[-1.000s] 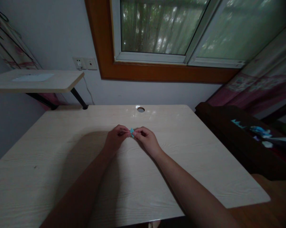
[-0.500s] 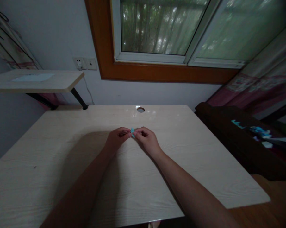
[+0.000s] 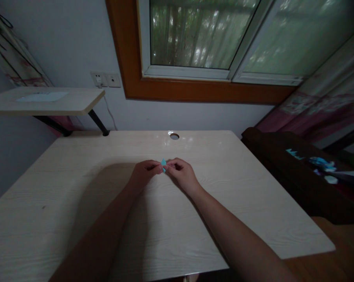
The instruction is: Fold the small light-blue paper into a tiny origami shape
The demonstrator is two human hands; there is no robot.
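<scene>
A tiny light-blue folded piece of paper (image 3: 163, 163) sits pinched between the fingertips of both hands, just above the pale wooden desk (image 3: 77, 203). My left hand (image 3: 143, 174) grips it from the left with curled fingers. My right hand (image 3: 181, 174) grips it from the right, fingers also curled. Both forearms reach in from the near edge of the desk. Most of the paper is hidden by the fingertips.
A round cable hole (image 3: 174, 136) lies at the desk's far edge. A raised side shelf (image 3: 47, 101) stands at the back left, under wall sockets (image 3: 105, 79). A window (image 3: 200, 35) is ahead. Dark furniture (image 3: 297, 172) with small blue items (image 3: 320, 162) borders the right.
The hands have stayed almost in place, fingers shifting slightly on the blue paper. The view has dipped a little.
</scene>
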